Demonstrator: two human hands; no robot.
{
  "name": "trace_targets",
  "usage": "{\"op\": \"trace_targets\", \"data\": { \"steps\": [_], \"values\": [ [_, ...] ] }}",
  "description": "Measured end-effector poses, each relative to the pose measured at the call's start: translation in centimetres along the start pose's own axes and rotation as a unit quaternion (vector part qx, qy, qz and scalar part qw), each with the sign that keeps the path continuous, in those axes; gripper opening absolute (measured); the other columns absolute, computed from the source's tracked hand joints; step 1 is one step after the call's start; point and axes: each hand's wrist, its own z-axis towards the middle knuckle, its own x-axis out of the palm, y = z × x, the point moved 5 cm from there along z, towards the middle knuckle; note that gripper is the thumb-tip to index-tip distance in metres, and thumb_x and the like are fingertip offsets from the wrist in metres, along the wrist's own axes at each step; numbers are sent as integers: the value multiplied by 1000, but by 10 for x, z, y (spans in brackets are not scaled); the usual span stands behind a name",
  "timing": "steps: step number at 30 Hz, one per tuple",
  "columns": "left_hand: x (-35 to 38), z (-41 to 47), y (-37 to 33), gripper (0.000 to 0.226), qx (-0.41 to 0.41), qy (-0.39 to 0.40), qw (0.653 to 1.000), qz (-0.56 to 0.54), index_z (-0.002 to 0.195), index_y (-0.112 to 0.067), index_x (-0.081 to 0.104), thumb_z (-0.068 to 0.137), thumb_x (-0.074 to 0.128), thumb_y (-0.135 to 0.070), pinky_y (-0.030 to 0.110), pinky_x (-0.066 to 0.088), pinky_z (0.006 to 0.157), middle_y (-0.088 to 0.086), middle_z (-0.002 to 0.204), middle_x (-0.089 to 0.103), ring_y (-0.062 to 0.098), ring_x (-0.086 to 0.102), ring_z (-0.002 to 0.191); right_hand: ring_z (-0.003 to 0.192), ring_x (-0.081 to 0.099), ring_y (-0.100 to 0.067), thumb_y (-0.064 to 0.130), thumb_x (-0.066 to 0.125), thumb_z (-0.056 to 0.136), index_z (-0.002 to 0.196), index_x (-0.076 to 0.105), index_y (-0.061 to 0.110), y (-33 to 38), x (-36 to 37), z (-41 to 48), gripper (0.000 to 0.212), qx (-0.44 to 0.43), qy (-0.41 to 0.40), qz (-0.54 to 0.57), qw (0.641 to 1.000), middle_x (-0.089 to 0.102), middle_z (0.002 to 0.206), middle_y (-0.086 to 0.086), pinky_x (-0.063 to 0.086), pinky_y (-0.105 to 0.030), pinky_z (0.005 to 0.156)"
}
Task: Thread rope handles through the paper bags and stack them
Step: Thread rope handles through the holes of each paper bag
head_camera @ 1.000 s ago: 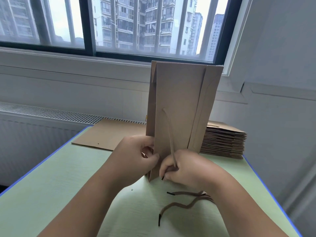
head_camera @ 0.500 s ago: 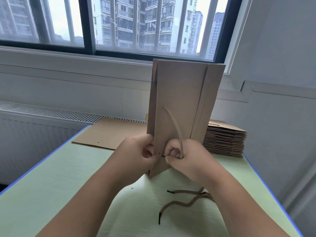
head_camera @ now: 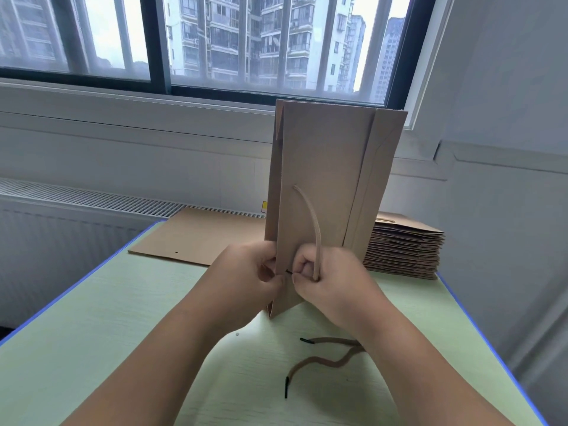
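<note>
The green counter [head_camera: 92, 348] with its blue edge runs away from us toward the window. Above its middle we hold one paper bag [head_camera: 325, 179], folded flat and stood on end: its long axis is upright, its broad face turned to us, and one lower corner points down at the counter. We cannot tell whether that corner touches. At the far right corner of the counter lies the stack of bags [head_camera: 405, 250], flat and squared up. To the left of the upright bag a flat brown sheet [head_camera: 196, 238] lies near the far edge.

Our left hand [head_camera: 246, 281] has its fingers curled and clamped on the bag's lower left edge. Our right hand [head_camera: 332, 281] is just beside it in front of the bag's face, its fingers closed around the rope handle [head_camera: 310, 216]. The rope rises from that fist in a long arc up the bag's face, leaning left at its top. Near us, two loose ropes [head_camera: 325, 361] lie on the counter, partly under our right forearm. The held rope's black tip [head_camera: 289, 271] pokes out of the right fingers, pointing left at the bag's lower edge.
</note>
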Motion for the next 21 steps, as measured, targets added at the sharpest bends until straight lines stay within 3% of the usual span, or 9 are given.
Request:
{"op": "trace_targets", "data": {
  "steps": [4, 7, 11, 14, 17, 19, 21],
  "values": [
    [1, -1, -1, 26, 2, 3, 1000, 6, 88, -25, 74, 86, 62, -2, 16, 43, 55, -10, 73, 70, 4, 62, 62, 48, 38, -9, 12, 66, 84, 70, 56, 22, 1, 1, -1, 20, -2, -16, 32, 999, 48, 55, -3, 34, -30, 50],
    [3, -2, -3, 22, 14, 9, 1000, 21, 84, -25, 71, 84, 58, -7, 26, 47, 56, -6, 71, 69, 12, 63, 65, 48, 41, -9, 15, 69, 86, 70, 56, 24, 2, 4, -1, 22, -7, -23, 30, 999, 54, 59, -6, 36, -32, 49],
    [0, 1, -2, 32, 16, 41, 999, 22, 82, -24, 71, 79, 41, -14, 41, 55, 64, -3, 74, 70, 22, 64, 70, 63, 62, -21, 16, 70, 89, 77, 53, 29, -2, 4, 0, 24, -4, -16, 50, 999, 66, 68, -4, 53, -43, 62],
    [-1, 1, 0, 37, 15, 36, 999, 29, 84, -26, 75, 95, 50, -1, 28, 55, 64, -11, 73, 71, 7, 66, 69, 75, 70, -20, 10, 70, 90, 77, 49, 28, -1, 2, -3, 30, -5, -7, 99, 995, 71, 71, 2, 57, -52, 76],
    [-2, 2, 2, 31, 11, 10, 1000, 21, 84, -25, 77, 97, 61, -1, 13, 49, 61, -18, 69, 71, 0, 67, 67, 77, 71, -23, 10, 70, 91, 76, 46, 26, 0, 1, -5, 32, -14, -4, 108, 994, 70, 71, 1, 56, -55, 78],
    [-3, 2, 4, 30, 9, -4, 1000, 22, 81, -26, 75, 95, 64, -3, 15, 50, 60, -17, 67, 71, 3, 68, 65, 75, 69, -28, 12, 71, 90, 75, 44, 25, 0, 2, -5, 33, -24, -7, 117, 993, 67, 70, -3, 57, -54, 74],
    [-3, 3, 6, 32, 19, -18, 998, 52, 74, -31, 70, 93, 65, -6, 27, 54, 59, -11, 67, 70, 10, 67, 65, 62, 59, -26, 21, 74, 88, 74, 41, 22, 1, 1, -4, 36, -28, -11, 132, 991, 60, 65, -8, 49, -44, 61]
  ]
}}
